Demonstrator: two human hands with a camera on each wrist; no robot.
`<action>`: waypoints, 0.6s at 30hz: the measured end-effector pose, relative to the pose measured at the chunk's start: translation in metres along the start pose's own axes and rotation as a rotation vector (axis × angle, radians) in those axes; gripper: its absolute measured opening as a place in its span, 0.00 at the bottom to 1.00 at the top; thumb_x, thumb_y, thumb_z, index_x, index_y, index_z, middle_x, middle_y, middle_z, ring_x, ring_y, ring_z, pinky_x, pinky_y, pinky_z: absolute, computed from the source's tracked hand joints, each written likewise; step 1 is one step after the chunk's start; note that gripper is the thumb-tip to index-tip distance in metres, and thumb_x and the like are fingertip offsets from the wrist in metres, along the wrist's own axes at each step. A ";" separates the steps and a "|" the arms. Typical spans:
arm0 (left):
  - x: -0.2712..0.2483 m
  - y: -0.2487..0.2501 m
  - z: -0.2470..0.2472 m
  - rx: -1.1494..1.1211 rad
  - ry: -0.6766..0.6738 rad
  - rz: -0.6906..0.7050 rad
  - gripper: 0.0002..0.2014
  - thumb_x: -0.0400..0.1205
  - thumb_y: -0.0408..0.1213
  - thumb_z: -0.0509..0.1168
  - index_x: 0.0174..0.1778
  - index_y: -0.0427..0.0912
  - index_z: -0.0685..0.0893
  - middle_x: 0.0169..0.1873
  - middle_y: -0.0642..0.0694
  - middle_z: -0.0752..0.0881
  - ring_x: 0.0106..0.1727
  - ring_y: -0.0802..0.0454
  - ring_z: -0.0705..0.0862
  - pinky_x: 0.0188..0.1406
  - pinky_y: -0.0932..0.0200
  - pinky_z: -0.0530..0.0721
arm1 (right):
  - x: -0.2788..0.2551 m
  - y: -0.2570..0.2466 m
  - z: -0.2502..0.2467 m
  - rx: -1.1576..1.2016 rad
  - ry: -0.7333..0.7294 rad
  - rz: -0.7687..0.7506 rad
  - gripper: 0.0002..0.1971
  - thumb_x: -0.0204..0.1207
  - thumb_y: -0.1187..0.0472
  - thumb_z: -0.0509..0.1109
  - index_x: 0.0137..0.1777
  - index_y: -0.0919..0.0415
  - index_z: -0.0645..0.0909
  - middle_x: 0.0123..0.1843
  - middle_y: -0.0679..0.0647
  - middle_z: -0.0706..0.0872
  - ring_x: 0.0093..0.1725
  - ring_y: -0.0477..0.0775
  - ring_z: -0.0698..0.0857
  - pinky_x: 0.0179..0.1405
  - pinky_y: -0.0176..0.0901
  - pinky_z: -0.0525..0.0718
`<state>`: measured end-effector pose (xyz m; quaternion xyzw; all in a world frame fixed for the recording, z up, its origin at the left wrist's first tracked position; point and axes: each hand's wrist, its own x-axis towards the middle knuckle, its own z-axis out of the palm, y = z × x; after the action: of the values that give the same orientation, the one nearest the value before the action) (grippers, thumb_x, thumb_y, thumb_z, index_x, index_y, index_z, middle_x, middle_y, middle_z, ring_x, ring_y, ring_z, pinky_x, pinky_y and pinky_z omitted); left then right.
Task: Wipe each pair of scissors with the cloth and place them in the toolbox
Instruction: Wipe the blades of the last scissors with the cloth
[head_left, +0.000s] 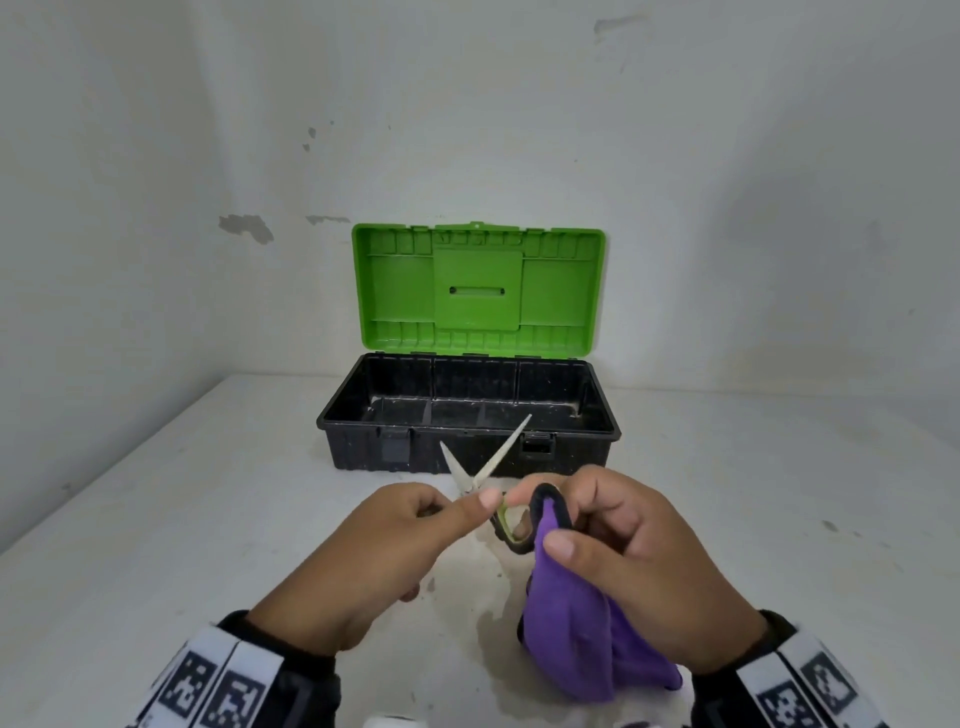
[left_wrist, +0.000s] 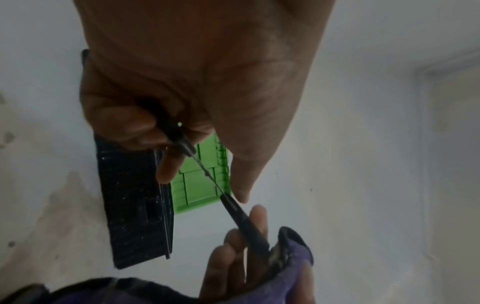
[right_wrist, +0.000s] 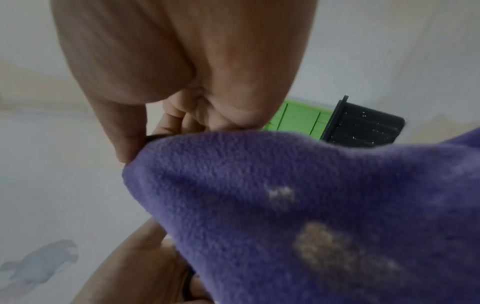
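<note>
A pair of scissors with pale blades spread wide and black-and-green handles is held above the table, in front of the toolbox. My left hand pinches it near the pivot and curls round one handle. My right hand grips the other handle loop through a purple cloth, which hangs down under the palm. The left wrist view shows the scissors edge-on. The cloth fills the right wrist view. The black toolbox stands open, its green lid upright, with no scissors visible inside.
The toolbox sits on a white table close to a white wall. Damp-looking stains mark the tabletop under my hands. Bare tabletop stretches to the left and right of the box.
</note>
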<state>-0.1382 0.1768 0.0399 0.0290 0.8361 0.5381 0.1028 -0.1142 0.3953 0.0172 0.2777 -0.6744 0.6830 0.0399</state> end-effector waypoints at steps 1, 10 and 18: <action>-0.001 0.000 0.000 -0.002 0.025 0.035 0.35 0.67 0.71 0.69 0.43 0.37 0.86 0.23 0.53 0.71 0.27 0.56 0.70 0.25 0.61 0.71 | -0.002 -0.001 -0.001 -0.001 0.013 0.011 0.06 0.76 0.62 0.75 0.42 0.64 0.81 0.63 0.60 0.90 0.58 0.62 0.90 0.50 0.41 0.87; -0.016 0.007 -0.001 0.235 0.275 0.290 0.27 0.60 0.70 0.75 0.35 0.50 0.80 0.23 0.55 0.71 0.22 0.60 0.69 0.20 0.70 0.68 | 0.010 -0.021 -0.026 -0.369 0.391 0.105 0.10 0.78 0.56 0.76 0.38 0.58 0.81 0.32 0.63 0.86 0.29 0.55 0.78 0.33 0.42 0.77; -0.021 0.015 0.012 0.347 0.355 0.368 0.26 0.59 0.70 0.74 0.30 0.52 0.75 0.26 0.55 0.76 0.26 0.57 0.74 0.25 0.66 0.67 | 0.031 -0.028 0.008 -0.586 0.290 -0.060 0.10 0.78 0.59 0.77 0.38 0.52 0.79 0.31 0.49 0.86 0.29 0.41 0.80 0.31 0.28 0.74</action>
<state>-0.1163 0.1907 0.0515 0.1026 0.9011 0.3935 -0.1506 -0.1258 0.3804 0.0555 0.1740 -0.8211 0.4907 0.2337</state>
